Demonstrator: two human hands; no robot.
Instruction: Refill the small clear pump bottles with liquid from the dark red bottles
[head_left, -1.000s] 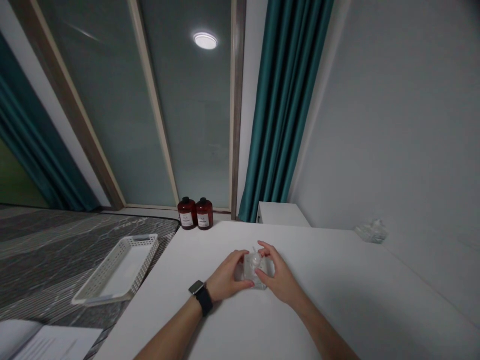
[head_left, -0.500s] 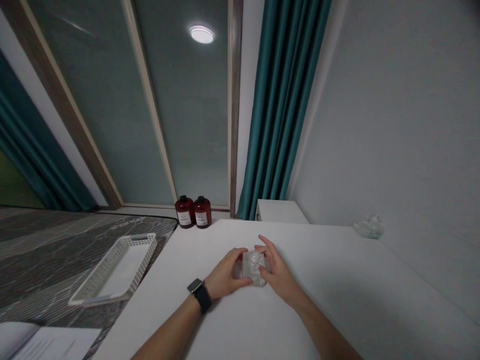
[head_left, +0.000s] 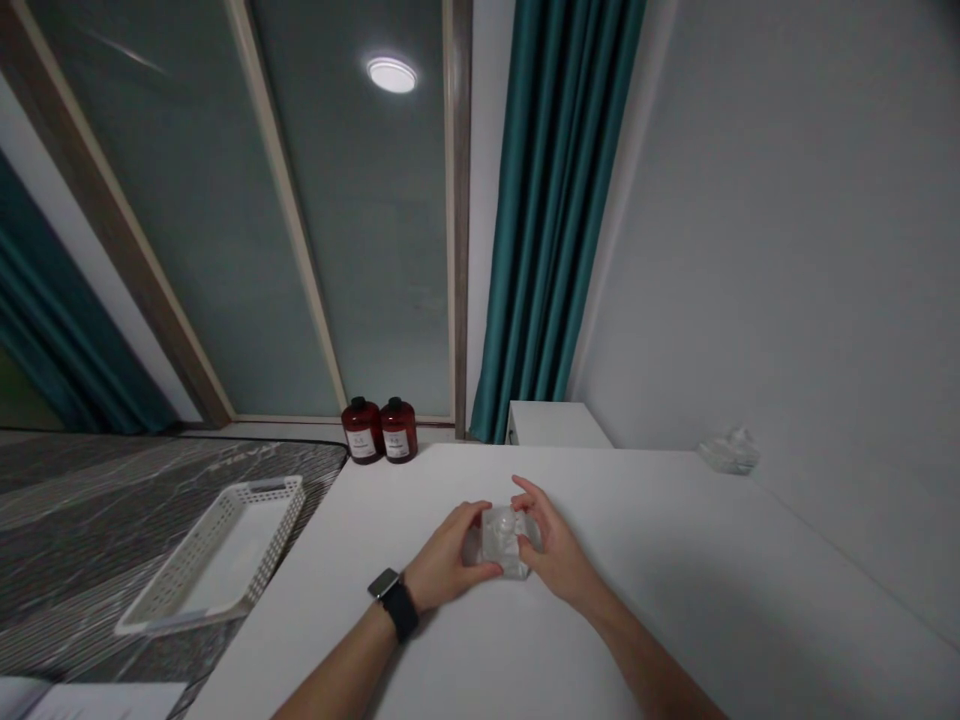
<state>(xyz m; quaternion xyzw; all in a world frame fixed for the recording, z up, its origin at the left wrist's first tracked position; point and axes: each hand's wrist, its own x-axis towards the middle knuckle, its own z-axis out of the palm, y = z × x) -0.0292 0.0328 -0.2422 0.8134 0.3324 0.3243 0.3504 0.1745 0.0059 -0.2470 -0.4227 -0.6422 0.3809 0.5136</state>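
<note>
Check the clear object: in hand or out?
In hand: left hand holds the clear object by its left side, right hand at its right. Whether it's open, cannot tell.

Just behind the left hand (head_left: 448, 560), a black-banded watch (head_left: 399, 608) with a dark rectangular face (head_left: 384, 583) is worn; both forearms (head_left: 341, 672) are seen bare.

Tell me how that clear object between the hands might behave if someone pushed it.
The clear object is probably stiff, as its edges look straight. Its squarish outline makes rolling unlikely. It might slide fairly easily, since the white table looks smooth.
</note>
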